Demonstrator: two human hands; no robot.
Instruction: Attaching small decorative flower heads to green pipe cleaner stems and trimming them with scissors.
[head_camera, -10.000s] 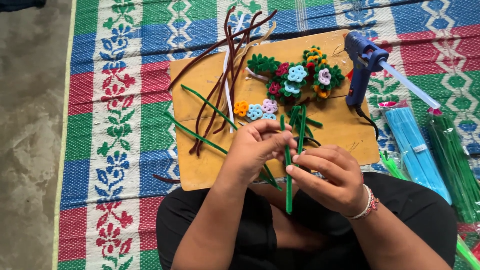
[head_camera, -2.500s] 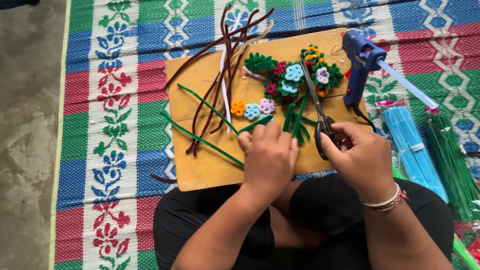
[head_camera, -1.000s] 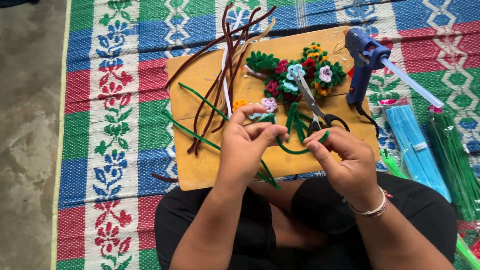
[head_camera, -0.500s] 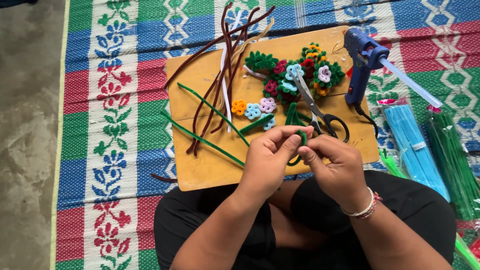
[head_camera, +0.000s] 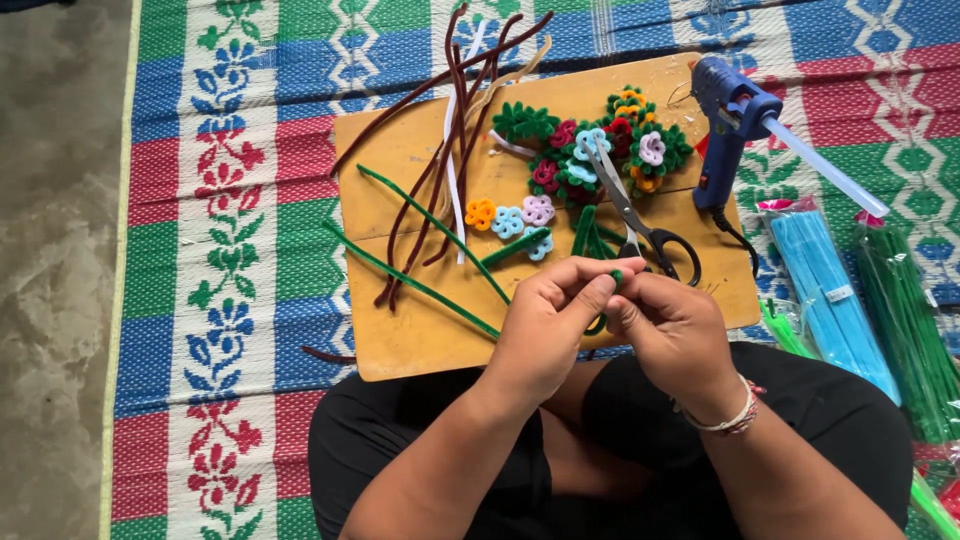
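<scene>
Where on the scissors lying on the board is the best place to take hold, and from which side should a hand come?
Probably grip the scissors by the black loop handles. They lie nearest the person, beside the right hand, while the blades point away toward the pipe-cleaner flowers. Come from the near side, above, so the fingers meet the loops and avoid the blades.

I sit on a woven floor mat (head_camera: 240, 230) striped in green, blue, red and white, patterned with flowers and diamond shapes. To my left, bare grey concrete floor (head_camera: 55, 250) runs beside the mat's edge, mottled and worn. A low yellow wooden board (head_camera: 420, 330) lies flat on the mat before my knees. Daylight is even and soft, casting only faint shadows.
</scene>
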